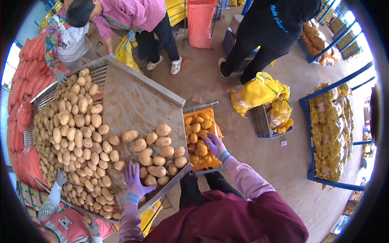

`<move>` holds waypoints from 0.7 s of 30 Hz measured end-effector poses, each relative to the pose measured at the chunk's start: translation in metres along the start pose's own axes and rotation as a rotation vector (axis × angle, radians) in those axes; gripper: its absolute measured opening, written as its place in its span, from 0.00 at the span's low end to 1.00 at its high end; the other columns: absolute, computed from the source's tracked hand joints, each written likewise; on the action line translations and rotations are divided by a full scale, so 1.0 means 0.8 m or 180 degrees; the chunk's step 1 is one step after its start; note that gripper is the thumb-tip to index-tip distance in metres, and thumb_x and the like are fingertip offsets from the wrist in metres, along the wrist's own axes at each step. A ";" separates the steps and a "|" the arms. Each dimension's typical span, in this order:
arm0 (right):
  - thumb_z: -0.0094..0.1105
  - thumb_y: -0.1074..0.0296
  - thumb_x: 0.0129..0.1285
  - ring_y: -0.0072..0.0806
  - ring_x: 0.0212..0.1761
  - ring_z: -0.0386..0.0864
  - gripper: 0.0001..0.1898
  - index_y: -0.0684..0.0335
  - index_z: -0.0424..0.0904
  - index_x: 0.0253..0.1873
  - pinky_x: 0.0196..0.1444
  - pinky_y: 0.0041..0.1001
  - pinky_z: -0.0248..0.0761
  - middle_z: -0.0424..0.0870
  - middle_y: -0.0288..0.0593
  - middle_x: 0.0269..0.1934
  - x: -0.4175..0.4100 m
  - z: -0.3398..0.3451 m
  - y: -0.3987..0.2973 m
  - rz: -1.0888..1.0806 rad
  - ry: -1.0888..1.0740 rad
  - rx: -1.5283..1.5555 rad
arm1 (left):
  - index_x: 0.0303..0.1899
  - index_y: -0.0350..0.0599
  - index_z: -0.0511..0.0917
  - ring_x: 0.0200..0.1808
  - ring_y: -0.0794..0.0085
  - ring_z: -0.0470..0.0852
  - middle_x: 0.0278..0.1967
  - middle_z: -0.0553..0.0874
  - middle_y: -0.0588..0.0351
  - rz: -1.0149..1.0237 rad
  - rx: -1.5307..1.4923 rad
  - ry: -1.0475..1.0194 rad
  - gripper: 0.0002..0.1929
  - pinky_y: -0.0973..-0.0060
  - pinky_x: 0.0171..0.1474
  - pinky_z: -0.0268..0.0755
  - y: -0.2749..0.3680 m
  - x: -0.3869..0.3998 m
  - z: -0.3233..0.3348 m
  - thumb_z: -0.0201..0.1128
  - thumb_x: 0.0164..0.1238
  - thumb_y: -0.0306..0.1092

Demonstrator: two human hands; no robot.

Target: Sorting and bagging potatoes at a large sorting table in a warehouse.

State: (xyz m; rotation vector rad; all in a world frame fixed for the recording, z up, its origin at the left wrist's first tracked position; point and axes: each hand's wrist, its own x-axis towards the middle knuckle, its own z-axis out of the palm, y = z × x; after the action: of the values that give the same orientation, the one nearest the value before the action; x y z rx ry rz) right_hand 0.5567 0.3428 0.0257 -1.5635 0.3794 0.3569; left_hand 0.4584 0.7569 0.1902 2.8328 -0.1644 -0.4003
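Note:
Potatoes (158,152) lie loose on the metal sorting table (133,91), and a large heap of them (76,130) covers its slatted part on the left. My left hand (133,179), in a lilac glove, rests with fingers spread on the metal, beside the smaller group of potatoes; it holds nothing that I can see. At the table's right end an orange mesh bag (199,165) hangs open in a metal frame, with potatoes inside. My right hand (215,145), gloved alike, is over the bag's right edge, fingers apart, close to the potatoes in it.
Gloved co-workers stand at the table's far side and lower left. Another person in black stands beyond the bag. Yellow filled sacks (258,91) lie by a grey plastic crate (261,123). A blue rack (310,145) of yellow bags is at right; a red sack (200,25) stands behind.

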 end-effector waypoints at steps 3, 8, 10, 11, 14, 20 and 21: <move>0.64 0.52 0.77 0.38 0.67 0.80 0.33 0.69 0.67 0.76 0.69 0.34 0.74 0.81 0.53 0.65 0.000 0.014 -0.006 -0.0190 -0.0055 -0.0022 | 0.83 0.52 0.50 0.81 0.27 0.48 0.82 0.50 0.36 -0.0074 -0.0213 0.0010 0.74 0.33 0.80 0.50 0.006 0.024 0.022 0.89 0.31 0.60; 0.59 0.39 0.76 0.40 0.72 0.74 0.37 0.43 0.59 0.82 0.62 0.46 0.78 0.68 0.38 0.77 -0.005 0.031 -0.031 0.0983 -0.0544 0.0679 | 0.82 0.58 0.58 0.80 0.27 0.49 0.82 0.53 0.41 0.0103 -0.0382 0.0300 0.67 0.36 0.80 0.53 0.037 0.053 0.031 0.89 0.33 0.53; 0.59 0.38 0.76 0.40 0.74 0.72 0.38 0.42 0.58 0.83 0.63 0.47 0.77 0.66 0.38 0.78 -0.007 0.037 -0.038 0.1137 -0.0693 0.0866 | 0.79 0.60 0.65 0.80 0.29 0.51 0.82 0.56 0.44 0.0168 -0.0643 0.0338 0.59 0.40 0.82 0.52 0.048 0.064 0.033 0.88 0.39 0.48; 0.58 0.37 0.75 0.40 0.74 0.72 0.38 0.41 0.57 0.83 0.63 0.48 0.77 0.65 0.38 0.78 -0.007 0.040 -0.041 0.1240 -0.0757 0.0977 | 0.80 0.59 0.65 0.81 0.31 0.51 0.82 0.56 0.43 0.0323 -0.0692 0.0342 0.57 0.40 0.82 0.51 0.053 0.073 0.035 0.87 0.42 0.47; 0.57 0.33 0.74 0.41 0.75 0.71 0.40 0.40 0.56 0.83 0.64 0.50 0.76 0.68 0.36 0.76 -0.007 0.047 -0.040 0.1257 -0.0774 0.1231 | 0.79 0.57 0.67 0.82 0.37 0.52 0.82 0.56 0.42 0.0573 -0.1002 0.0411 0.48 0.47 0.84 0.48 0.071 0.097 0.046 0.81 0.54 0.42; 0.59 0.43 0.75 0.38 0.74 0.73 0.35 0.41 0.58 0.82 0.62 0.49 0.77 0.69 0.35 0.74 0.004 0.034 -0.028 0.1157 -0.0493 0.0702 | 0.77 0.54 0.69 0.81 0.37 0.57 0.80 0.62 0.42 0.1044 -0.1926 0.0548 0.40 0.46 0.82 0.55 0.111 0.122 0.056 0.77 0.62 0.38; 0.62 0.52 0.75 0.38 0.74 0.74 0.35 0.45 0.59 0.81 0.63 0.45 0.77 0.69 0.38 0.73 0.004 0.027 -0.027 0.1277 -0.0329 0.0588 | 0.76 0.53 0.69 0.81 0.36 0.59 0.80 0.63 0.41 0.1216 -0.2174 0.0538 0.40 0.45 0.82 0.56 0.107 0.125 0.053 0.77 0.61 0.38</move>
State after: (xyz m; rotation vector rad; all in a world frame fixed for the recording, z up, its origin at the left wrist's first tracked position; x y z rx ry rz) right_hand 0.5695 0.3650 0.0432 -1.2784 0.6295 0.6901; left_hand 0.5355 0.6492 0.1503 2.0882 -0.4316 -0.0979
